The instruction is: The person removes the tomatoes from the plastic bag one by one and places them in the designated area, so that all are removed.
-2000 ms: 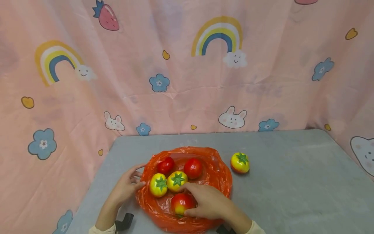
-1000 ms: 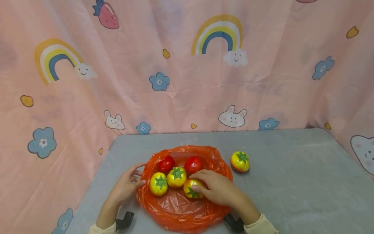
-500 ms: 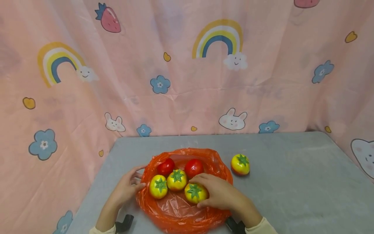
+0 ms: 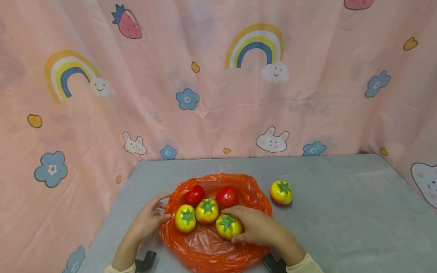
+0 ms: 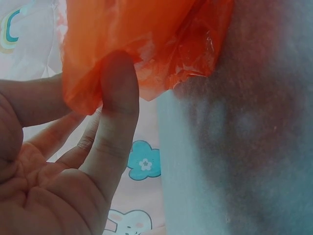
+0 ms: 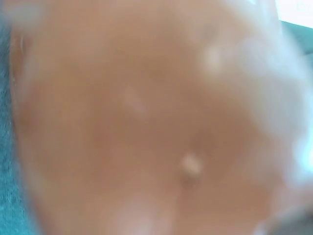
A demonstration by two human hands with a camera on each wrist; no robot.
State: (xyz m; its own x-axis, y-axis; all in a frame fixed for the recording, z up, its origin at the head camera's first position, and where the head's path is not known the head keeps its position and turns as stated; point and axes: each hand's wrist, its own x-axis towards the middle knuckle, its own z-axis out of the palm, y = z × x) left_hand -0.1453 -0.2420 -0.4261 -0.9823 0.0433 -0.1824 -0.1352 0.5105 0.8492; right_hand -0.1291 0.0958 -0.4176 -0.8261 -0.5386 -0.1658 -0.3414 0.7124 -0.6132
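Observation:
An orange plastic bag [image 4: 205, 261] stands on the table, its mouth spread wide and its rim turned outward. My left hand [image 4: 146, 222] pinches the bag's left rim between thumb and finger, and the left wrist view shows the plastic [image 5: 146, 34] between them. With curled fingers my right hand [image 4: 254, 225] grips a yellow tomato [image 4: 228, 226] with a green star-shaped top, inside the bag at the right. Also in the bag are two more yellow tomatoes, one in the middle [image 4: 206, 212] and one at left [image 4: 184, 220]. Two red ones [image 4: 227, 197] lie behind.
Another yellow tomato [image 4: 281, 193] with a reddish underside sits on the grey table [image 4: 341, 212], right of the bag. A pink patterned curtain [image 4: 218, 113] hangs behind the table's far edge. The right wrist view is a brownish-orange blur.
The tomato in my right hand has shifted back and right within the bag and turned from red side up to green top up. My left hand stays at the rim.

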